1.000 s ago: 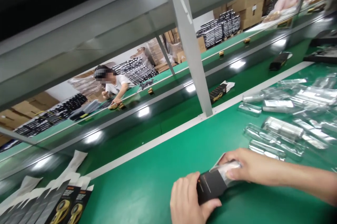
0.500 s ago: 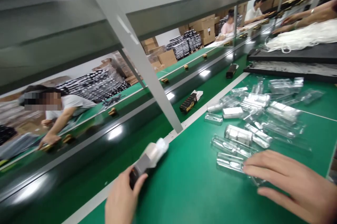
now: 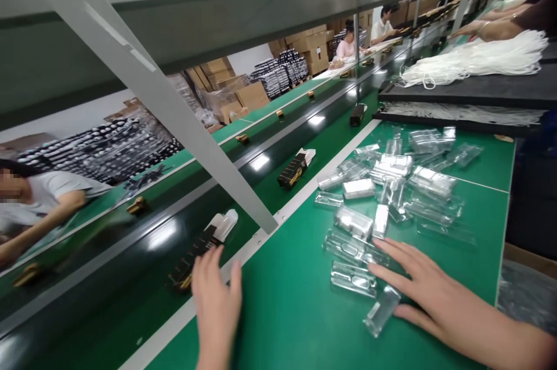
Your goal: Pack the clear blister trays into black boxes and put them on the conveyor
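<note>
My left hand [image 3: 216, 294] is open at the edge of the conveyor, its fingers stretched out at a black and gold box [image 3: 195, 257]. The box lies tilted on the dark green belt, a clear plastic piece sticking out of its far end; whether my fingertips still touch it I cannot tell. My right hand [image 3: 429, 294] is spread over the near side of a pile of clear plastic trays [image 3: 353, 222]. Its fingertips reach a long tray [image 3: 348, 248], and the thumb is beside a small clear tray [image 3: 382, 311]. Nothing is gripped in it.
Two more black boxes [image 3: 296, 170] lie farther along the belt. A slanted metal post [image 3: 174, 109] rises at the table's edge. White cords [image 3: 474, 62] lie on black trays [image 3: 461, 94] at the back right. Co-workers sit across the line, small gold parts [image 3: 242, 138] between us.
My left hand has let go of the black box, which now lies on the belt. My right hand's fingers have spread among the clear trays. The view has shifted to the right.
</note>
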`<state>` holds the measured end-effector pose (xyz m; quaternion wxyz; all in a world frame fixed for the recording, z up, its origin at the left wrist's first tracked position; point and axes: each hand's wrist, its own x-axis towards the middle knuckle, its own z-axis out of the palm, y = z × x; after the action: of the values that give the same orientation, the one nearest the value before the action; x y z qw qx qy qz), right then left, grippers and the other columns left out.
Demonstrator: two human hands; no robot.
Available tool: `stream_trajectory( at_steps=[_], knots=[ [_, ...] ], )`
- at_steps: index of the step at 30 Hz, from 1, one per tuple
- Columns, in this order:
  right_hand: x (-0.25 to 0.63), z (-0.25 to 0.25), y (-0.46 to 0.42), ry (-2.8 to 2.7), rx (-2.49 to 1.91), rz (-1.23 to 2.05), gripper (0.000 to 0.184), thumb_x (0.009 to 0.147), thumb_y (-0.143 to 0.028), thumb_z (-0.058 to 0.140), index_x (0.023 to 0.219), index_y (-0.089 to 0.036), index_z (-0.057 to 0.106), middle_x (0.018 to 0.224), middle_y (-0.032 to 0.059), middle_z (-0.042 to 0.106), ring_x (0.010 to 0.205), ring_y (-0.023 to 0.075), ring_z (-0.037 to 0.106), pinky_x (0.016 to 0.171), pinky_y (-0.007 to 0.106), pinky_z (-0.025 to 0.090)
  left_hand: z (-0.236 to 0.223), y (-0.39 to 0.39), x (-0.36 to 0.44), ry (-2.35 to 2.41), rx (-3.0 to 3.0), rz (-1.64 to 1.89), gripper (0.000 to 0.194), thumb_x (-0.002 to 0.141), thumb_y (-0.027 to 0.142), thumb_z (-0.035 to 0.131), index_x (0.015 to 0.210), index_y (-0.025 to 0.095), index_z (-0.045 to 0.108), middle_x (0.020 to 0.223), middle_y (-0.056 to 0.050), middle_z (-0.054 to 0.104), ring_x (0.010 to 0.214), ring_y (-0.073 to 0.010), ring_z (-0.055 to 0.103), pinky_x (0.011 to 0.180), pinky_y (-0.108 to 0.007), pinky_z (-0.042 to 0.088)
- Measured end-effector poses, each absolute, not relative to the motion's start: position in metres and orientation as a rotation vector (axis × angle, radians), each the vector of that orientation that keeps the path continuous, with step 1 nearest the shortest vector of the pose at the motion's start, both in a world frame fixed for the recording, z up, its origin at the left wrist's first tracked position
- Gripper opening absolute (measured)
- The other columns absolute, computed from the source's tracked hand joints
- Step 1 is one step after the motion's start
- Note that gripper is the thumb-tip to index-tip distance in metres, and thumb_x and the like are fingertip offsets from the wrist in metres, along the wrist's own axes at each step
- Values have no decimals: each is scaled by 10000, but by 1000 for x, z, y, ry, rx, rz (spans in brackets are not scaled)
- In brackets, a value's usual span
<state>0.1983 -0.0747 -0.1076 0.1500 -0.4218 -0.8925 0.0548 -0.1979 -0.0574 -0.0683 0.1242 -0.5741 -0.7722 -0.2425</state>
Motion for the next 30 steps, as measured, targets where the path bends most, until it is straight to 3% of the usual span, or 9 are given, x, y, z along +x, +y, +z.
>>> stream_trajectory(
  at_steps=[7, 12, 15, 19, 21, 23, 25, 27, 30],
  knots=[
    [134, -107, -71, -2570, -988, 413, 569, 950, -96, 360, 1476, -306, 306, 1575, 84, 209, 1400, 290, 296, 1004, 485, 494, -96, -154, -128, -2504, -1539, -1102, 358, 927, 450, 404, 1124, 223, 598, 1287, -95, 580, 1303, -280, 447, 1063, -465, 396],
    [123, -96, -61, -2453, -1044, 530, 502, 992, -283, 388, 1471, -362, 257, 1550, 39, 278, 1314, 254, 447, 949, 442, 547, -98, -168, -122, -2535, -1390, -1308, 358, 921, 459, 416, 1024, 209, 651, 1200, -113, 615, 1203, -272, 529, 1027, -446, 425],
    [114, -79, -54, -2355, -1038, 574, 483, 987, -385, 419, 1442, -406, 257, 1500, -3, 365, 1313, 213, 445, 994, 420, 516, -102, -165, -118, -2474, -1404, -1399, 320, 912, 437, 454, 1006, 217, 667, 1168, -98, 629, 1170, -268, 548, 1018, -447, 431],
    [79, -57, -56, -2245, -885, 759, 449, 965, -354, 469, 1388, -394, 328, 1451, -19, 423, 1278, 172, 469, 1035, 361, 470, -104, -166, -106, -2346, -1501, -1550, 348, 928, 343, 470, 1257, 246, 534, 1267, -82, 587, 1164, -231, 550, 979, -416, 466],
    [58, -47, -64, -2221, -787, 901, 451, 937, -321, 517, 1364, -365, 379, 1399, -12, 480, 1224, 167, 511, 1015, 333, 475, -102, -169, -105, -2236, -1561, -1581, 486, 927, 293, 484, 1399, 267, 372, 1402, -98, 481, 1223, -224, 514, 951, -390, 488],
    [42, -39, -73, -2245, -652, 1059, 416, 905, -286, 561, 1307, -331, 466, 1273, -9, 583, 1106, 161, 583, 936, 301, 511, -98, -174, -109, -2099, -1660, -1509, 502, 921, 289, 502, 1405, 295, 371, 1480, -93, 392, 1292, -240, 458, 976, -399, 470],
    [35, -33, -81, -2276, -539, 1149, 400, 870, -320, 624, 1258, -289, 533, 1182, 2, 637, 1022, 171, 616, 889, 295, 524, -95, -179, -115, -2023, -1739, -1441, 350, 924, 325, 496, 1272, 303, 531, 1392, -70, 504, 1254, -245, 495, 999, -417, 445],
    [42, -33, -83, -2281, -541, 1141, 499, 829, -429, 680, 1275, -253, 541, 1244, 35, 615, 1103, 212, 586, 958, 337, 492, -93, -179, -122, -2087, -1740, -1459, 251, 922, 393, 488, 1097, 291, 636, 1146, -47, 660, 1069, -232, 604, 934, -393, 477],
    [87, -46, -75, -2250, -793, 980, 467, 892, -497, 588, 1303, -289, 516, 1347, 38, 544, 1224, 232, 509, 1022, 383, 443, -96, -174, -124, -2273, -1620, -1553, 302, 879, 508, 517, 988, 266, 661, 881, -16, 689, 775, -205, 639, 748, -333, 512]
  ],
)
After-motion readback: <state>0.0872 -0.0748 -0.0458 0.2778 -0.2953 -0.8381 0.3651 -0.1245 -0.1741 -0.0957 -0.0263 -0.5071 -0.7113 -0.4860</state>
